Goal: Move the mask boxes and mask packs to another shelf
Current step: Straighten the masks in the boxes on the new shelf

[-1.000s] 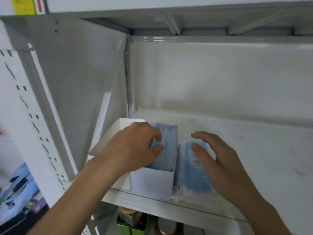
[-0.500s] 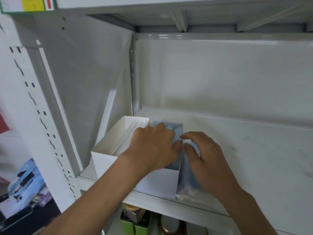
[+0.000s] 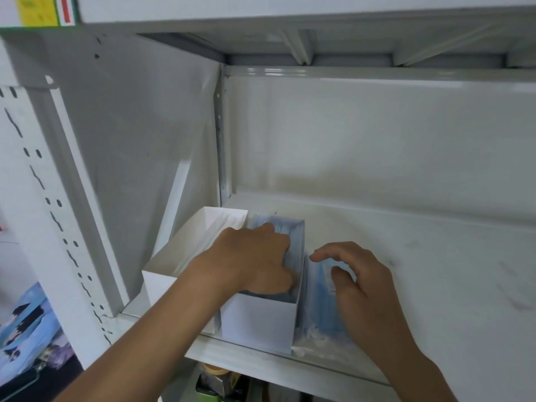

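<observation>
1. Two white mask boxes stand side by side at the front left corner of the shelf (image 3: 406, 256), both open at the top.
2. At about 9 o'clock from the middle of the view, the left box (image 3: 179, 262) sits against the shelf's side wall; its inside looks white, and what it holds I cannot tell.
3. Just beside it, touching at 3 o'clock, the right box (image 3: 258, 320) is filled with blue masks (image 3: 293, 236) standing on edge.
4. The left hand (image 3: 255, 259) reaches down into the right box; its grip is curled, with fingertips pushed in among the masks near the box's right wall.
5. Whether those fingers pinch a mask or only press against the stack I cannot tell.
6. At 3 o'clock of the right box, touching its wall, a clear plastic mask pack (image 3: 322, 320) with blue masks inside stands at the shelf's front edge.
7. The right hand (image 3: 365, 288) sits over the pack; its grip is spread, fingers loosely bent, thumb near the pack's top.
8. Whether the right fingertips touch the pack is unclear.
9. At 7 o'clock, below the shelf, a green container (image 3: 208, 393) shows.
10. At 11 o'clock, a yellow label (image 3: 37, 10) sits on the upper shelf's edge.
</observation>
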### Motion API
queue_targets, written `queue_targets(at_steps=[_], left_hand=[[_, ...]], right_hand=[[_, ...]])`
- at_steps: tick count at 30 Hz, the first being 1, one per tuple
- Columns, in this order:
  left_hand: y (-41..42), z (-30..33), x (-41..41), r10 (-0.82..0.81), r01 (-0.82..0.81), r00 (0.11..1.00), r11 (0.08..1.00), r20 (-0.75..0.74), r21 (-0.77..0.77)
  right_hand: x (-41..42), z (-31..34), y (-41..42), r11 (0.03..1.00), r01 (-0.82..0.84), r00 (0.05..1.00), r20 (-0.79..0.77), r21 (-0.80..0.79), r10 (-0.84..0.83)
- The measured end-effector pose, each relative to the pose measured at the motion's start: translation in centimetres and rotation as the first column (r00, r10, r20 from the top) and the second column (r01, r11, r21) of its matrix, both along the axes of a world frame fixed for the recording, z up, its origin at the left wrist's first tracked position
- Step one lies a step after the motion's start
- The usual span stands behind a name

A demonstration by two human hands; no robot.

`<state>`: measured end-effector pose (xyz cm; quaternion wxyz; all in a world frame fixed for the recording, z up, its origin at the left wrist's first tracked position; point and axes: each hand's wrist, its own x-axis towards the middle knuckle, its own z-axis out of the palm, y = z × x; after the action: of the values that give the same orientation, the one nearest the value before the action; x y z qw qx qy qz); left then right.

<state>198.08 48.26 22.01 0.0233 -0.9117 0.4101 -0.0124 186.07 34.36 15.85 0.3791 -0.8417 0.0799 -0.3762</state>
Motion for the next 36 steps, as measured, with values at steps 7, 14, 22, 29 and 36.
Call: queue_targets(at_steps=[7, 14, 22, 29, 36], left_hand=[[-1.9, -1.2, 0.0, 0.044, -0.031, 0.978, 0.997, 0.202, -0.065], [-0.4, -0.8, 1.4, 0.059, -0.099, 0.992, 0.911, -0.11, -0.401], [2.1, -1.9, 0.7, 0.007, 0.023, 0.997, 0.934, 0.083, -0.357], [4.8, -2.8, 0.9, -0.231, 0.201, 0.973, 0.842, 0.002, -0.501], [5.7, -3.5, 1.5, -0.241, 0.219, 0.97, 0.816, 0.029, -0.535]], right_hand=[[0.5, -0.2, 0.8, 1.0, -0.01, 0.994, -0.105, 0.005, 0.011], [0.6, 0.5, 2.0, 0.986, -0.017, 0.97, -0.241, -0.165, -0.024], [0.5, 2.2, 3.4, 0.837, 0.028, 0.885, -0.376, -0.547, -0.276], [1.5, 3.6, 5.0, 0.752, -0.026, 0.832, -0.431, -0.659, -0.349], [4.2, 4.2, 5.3, 0.855, -0.094, 0.777, -0.575, -0.51, -0.257]])
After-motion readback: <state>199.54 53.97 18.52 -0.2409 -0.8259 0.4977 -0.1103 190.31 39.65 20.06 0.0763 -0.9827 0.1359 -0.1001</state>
